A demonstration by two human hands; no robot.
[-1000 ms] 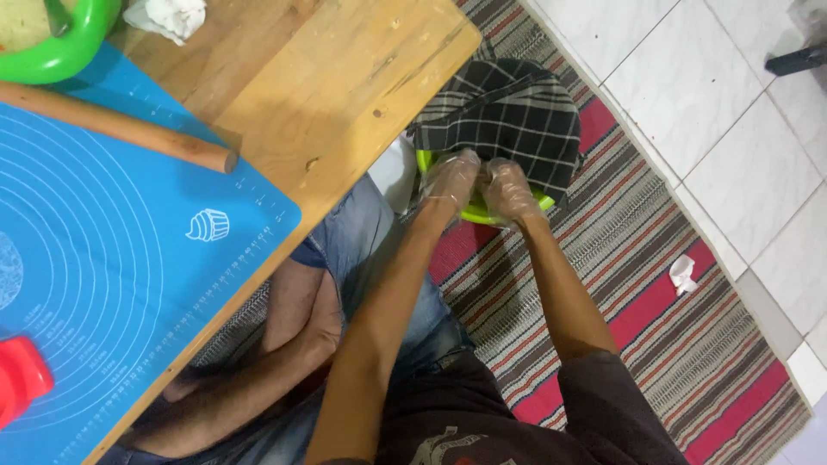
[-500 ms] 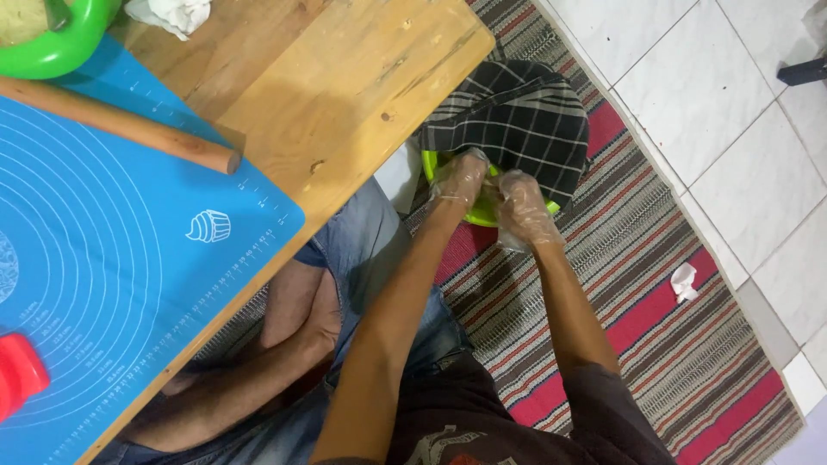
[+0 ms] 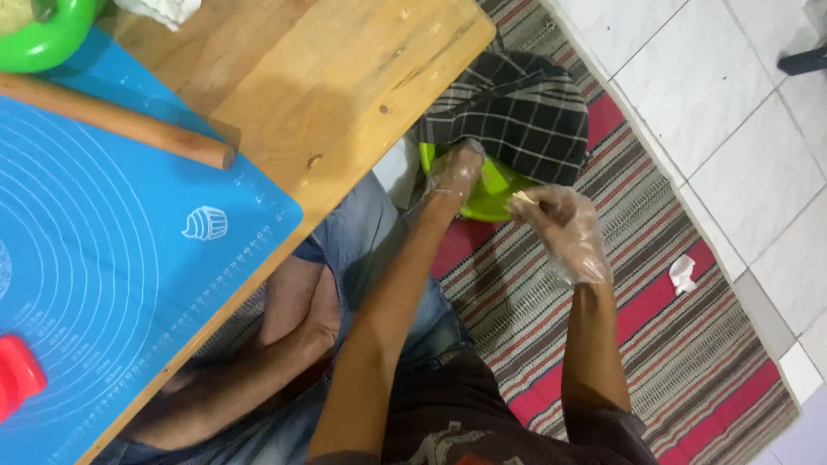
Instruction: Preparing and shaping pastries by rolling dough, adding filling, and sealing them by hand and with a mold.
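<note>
Below the desk: two gloved hands at a green bowl

Down on the floor, beside the wooden desk [image 3: 345, 77], a bright green bowl [image 3: 482, 194] stands on a striped rug [image 3: 689, 344] of red, grey and dark lines. The bowl is round, plastic-looking and shiny, and a black-and-white checked cloth [image 3: 517, 112] covers its far half, so only the near part of it shows. Both hands wear thin clear plastic gloves. The left hand [image 3: 457, 172] reaches into the bowl under the edge of the cloth; its fingers are hidden there, so I cannot tell if its grip is closed or apart. The right hand [image 3: 564, 228] is just beside the bowl's rim, and its fingertips are pinched together on a small pale piece of dough [image 3: 522, 198]. On the desk lie a blue baking mat [image 3: 112, 258] with printed circles, a wooden rolling pin [image 3: 121, 122], a red object [image 3: 17, 375] at the mat's edge and another green bowl [image 3: 43, 39] in the corner. A crumpled white paper [image 3: 682, 274] lies on the rug, near the white floor tiles [image 3: 715, 103].
</note>
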